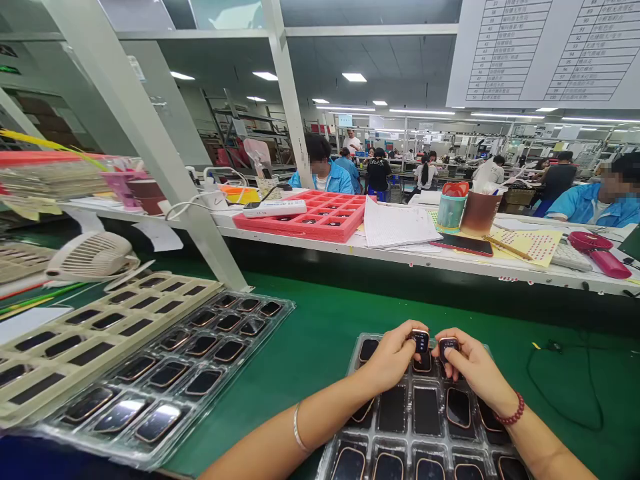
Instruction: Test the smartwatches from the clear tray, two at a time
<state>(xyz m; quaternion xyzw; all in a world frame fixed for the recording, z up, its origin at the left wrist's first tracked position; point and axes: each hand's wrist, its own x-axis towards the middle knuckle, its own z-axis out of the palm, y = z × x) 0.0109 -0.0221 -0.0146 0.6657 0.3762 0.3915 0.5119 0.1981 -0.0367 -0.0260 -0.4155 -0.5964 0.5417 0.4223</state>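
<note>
hands [393,360] each pinching one smartwatch [420,339], rounded corners, rose-gold rim, black screen showing small pale marks

We count one watch [421,339] in the left hand [393,355] and one watch [445,345] in the right hand [476,371]. In the left clear tray [226,375] we count fifteen watches [229,351]. We spot one white fan [90,257] and one black phone [461,244].

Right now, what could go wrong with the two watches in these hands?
The left hand holds a watch close beside another watch in the right hand; they might knock. Either could slip onto the screens in the tray below. The loose cable nearby might snag the right hand.
</note>
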